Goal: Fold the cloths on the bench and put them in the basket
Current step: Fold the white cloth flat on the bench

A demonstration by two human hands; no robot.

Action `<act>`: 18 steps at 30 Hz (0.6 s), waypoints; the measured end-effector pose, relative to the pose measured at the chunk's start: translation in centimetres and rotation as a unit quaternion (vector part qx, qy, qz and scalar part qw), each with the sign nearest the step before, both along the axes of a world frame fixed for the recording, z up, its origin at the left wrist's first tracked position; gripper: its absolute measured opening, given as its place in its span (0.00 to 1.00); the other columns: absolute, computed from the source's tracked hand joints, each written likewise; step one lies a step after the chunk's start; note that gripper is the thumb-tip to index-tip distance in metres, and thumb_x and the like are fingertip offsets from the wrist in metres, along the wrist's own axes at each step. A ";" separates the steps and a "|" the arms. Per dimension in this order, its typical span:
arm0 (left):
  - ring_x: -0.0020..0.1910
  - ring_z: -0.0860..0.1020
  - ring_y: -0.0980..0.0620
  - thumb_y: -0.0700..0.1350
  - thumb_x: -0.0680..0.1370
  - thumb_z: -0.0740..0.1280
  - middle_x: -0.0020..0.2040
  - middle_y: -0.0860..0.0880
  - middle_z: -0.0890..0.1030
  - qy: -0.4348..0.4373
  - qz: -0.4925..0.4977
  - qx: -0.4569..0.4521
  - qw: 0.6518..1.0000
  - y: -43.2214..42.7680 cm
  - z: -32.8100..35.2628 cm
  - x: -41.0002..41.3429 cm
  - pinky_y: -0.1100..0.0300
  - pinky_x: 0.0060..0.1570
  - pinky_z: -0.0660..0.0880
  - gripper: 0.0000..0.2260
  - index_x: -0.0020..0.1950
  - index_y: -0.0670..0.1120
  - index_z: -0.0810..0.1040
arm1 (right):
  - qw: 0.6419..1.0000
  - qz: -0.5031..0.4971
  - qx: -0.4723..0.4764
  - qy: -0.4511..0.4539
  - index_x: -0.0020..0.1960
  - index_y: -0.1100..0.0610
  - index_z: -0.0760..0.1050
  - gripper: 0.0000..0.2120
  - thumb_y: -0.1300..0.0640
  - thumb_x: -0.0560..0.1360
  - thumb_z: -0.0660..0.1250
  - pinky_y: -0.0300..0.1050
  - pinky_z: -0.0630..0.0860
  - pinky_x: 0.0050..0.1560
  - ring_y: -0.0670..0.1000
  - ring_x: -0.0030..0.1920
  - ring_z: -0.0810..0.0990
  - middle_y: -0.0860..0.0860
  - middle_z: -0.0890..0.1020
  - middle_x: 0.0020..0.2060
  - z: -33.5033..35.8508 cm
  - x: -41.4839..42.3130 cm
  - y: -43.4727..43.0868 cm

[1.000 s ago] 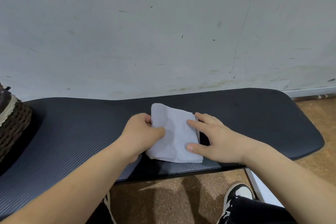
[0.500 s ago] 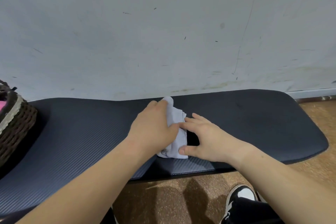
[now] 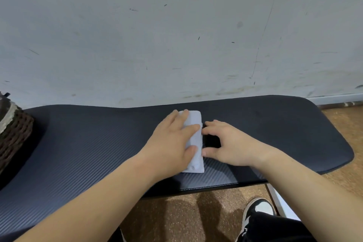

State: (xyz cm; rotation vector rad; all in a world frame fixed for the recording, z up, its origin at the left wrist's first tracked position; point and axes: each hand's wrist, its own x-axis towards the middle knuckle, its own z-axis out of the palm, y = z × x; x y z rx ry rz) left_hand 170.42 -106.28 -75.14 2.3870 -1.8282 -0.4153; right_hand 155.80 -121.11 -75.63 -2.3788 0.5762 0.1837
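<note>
From the head view, the risk we see lies in the lift. The white cloth is a narrow folded strip under our left hand. If we pick it up by one edge only, the layers could spring apart and we would have to fold again. The carry is also long: the wicker basket stands well apart, far out beyond the left hand at the end of the black bench, and a loose hold could drop the cloth on the way.

The left hand lies flat, fingers straight and spread, pressing the strip down onto the bench. The right hand sits just beside it with arched fingers, its fingertips touching the cloth's right edge; we judge it is not pinching anything. The two hands are close together, the cloth between them.
</note>
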 end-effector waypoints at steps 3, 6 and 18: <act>0.83 0.45 0.41 0.63 0.79 0.47 0.85 0.44 0.48 -0.019 -0.013 0.001 1.000 -0.2 -1.8 -1.3 0.46 0.81 0.51 0.32 0.83 0.54 0.59 | 0.997 -0.077 -0.007 -0.023 0.64 0.49 0.79 0.13 0.57 0.82 0.64 0.36 0.67 0.62 0.46 0.65 0.75 0.43 0.80 0.59 0.5 -0.1 -0.6; 0.83 0.49 0.39 0.61 0.77 0.46 0.84 0.42 0.53 0.011 0.004 -0.033 0.999 -0.8 -3.3 -2.0 0.45 0.80 0.57 0.33 0.81 0.53 0.64 | 0.990 -0.134 0.008 -0.040 0.68 0.51 0.78 0.15 0.56 0.83 0.61 0.38 0.71 0.60 0.44 0.60 0.78 0.43 0.81 0.59 0.7 0.4 -0.3; 0.55 0.71 0.49 0.73 0.70 0.66 0.52 0.52 0.72 0.040 0.215 0.053 0.974 -0.6 -0.3 -1.0 0.53 0.52 0.74 0.29 0.53 0.49 0.72 | 0.992 -0.128 -0.005 -0.015 0.66 0.52 0.77 0.17 0.48 0.80 0.67 0.41 0.73 0.58 0.50 0.60 0.79 0.47 0.80 0.59 0.9 1.7 0.1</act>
